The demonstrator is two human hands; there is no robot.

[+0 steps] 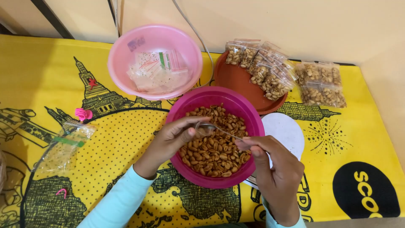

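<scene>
Step in hand: portioning roasted peanuts from magenta plastic bowl, mid-table. Right hand pinches metal spoon; left hand closed on apparently small clear bag. Next: steady tip, no spill.

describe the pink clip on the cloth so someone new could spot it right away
Start at the yellow printed cloth and the light pink bowl of empty bags. Go down and left from that bowl to the small bright pink clip, just above a clear bag. Unlike the thin pink clip lower down, it is chunky.
</scene>
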